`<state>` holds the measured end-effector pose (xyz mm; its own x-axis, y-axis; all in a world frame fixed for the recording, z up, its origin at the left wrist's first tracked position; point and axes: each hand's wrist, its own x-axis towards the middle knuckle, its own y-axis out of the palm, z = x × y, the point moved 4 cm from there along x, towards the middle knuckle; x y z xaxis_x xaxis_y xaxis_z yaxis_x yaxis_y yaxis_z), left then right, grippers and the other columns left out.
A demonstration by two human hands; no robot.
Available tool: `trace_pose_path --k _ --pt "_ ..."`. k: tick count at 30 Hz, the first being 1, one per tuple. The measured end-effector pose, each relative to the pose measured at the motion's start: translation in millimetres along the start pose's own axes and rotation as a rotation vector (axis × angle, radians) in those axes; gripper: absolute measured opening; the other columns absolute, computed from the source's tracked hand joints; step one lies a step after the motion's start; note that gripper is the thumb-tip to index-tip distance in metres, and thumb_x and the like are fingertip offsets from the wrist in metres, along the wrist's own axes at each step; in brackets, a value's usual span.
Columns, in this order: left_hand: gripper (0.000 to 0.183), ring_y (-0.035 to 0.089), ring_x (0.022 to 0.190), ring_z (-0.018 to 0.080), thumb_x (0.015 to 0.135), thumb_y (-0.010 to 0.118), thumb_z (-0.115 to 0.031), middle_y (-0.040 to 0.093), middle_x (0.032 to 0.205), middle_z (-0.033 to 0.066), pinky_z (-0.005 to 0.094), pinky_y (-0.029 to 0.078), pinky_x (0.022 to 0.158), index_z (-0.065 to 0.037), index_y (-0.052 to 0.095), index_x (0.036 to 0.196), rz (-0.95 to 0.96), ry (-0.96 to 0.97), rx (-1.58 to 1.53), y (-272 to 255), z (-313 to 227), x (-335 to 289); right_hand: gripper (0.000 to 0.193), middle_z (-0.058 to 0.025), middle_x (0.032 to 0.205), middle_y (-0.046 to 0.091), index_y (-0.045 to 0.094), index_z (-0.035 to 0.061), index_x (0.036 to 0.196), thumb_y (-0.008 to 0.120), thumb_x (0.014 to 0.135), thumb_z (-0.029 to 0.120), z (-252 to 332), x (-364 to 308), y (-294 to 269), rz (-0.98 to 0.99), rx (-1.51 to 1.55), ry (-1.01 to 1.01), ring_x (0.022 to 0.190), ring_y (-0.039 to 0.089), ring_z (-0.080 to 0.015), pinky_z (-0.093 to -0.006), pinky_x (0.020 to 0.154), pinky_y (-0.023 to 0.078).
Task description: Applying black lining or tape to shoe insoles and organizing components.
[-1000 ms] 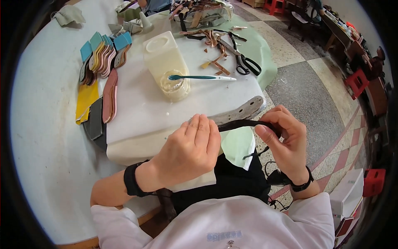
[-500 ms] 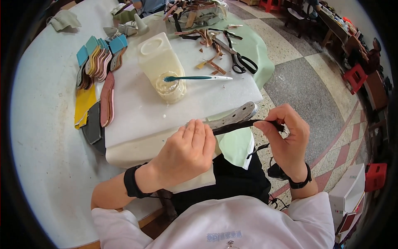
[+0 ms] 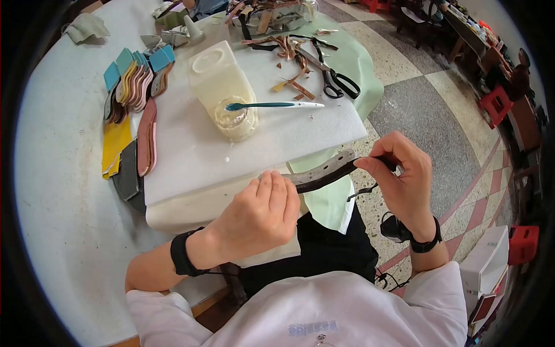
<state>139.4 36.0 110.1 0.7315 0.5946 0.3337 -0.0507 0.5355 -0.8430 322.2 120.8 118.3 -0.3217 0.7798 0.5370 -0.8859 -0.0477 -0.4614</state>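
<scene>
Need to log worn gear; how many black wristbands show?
2: one black wristband on the wrist of the left hand, another on that of the right hand.

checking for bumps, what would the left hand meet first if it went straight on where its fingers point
Past the grey strip it holds, the left hand would probably meet the white board first; depth is unclear, so it might pass above.
</scene>
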Motion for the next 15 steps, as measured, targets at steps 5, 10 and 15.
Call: trace_pose_path --k 5,10,15 --pt "0.029 0.065 0.079 0.0331 0.064 0.059 -0.002 0.062 0.086 0.0265 0.0355 0.056 0.069 0.013 0.06 0.088 0.003 -0.023 -0.037 -3 -1 -3 0.019 -0.003 0.066 0.057 0.055 -0.0011 0.076 0.073 0.076 0.002 -11 0 0 0.118 0.162 0.182 0.058 0.05 -0.0056 -0.0216 0.052 0.041" --pt "0.026 0.065 0.077 0.0324 0.066 0.06 -0.004 0.063 0.084 0.0257 0.0342 0.056 0.067 0.012 0.061 0.087 -0.052 -0.026 -0.098 -4 1 -7 0.014 -0.0004 0.068 0.057 0.057 -0.0027 0.079 0.07 0.08 0.003 -18 6 0 0.274 0.325 0.28 0.061 0.049 -0.0026 -0.0189 0.053 0.039" --pt "0.023 0.066 0.076 0.0307 0.067 0.06 -0.002 0.063 0.084 0.0239 0.0326 0.056 0.067 0.011 0.061 0.086 -0.12 -0.085 -0.17 -8 5 -15 0.015 0.0019 0.07 0.057 0.059 -0.0016 0.081 0.07 0.081 0.009 -22 17 1 0.404 0.503 0.376 0.064 0.049 -0.0013 -0.0176 0.054 0.038"
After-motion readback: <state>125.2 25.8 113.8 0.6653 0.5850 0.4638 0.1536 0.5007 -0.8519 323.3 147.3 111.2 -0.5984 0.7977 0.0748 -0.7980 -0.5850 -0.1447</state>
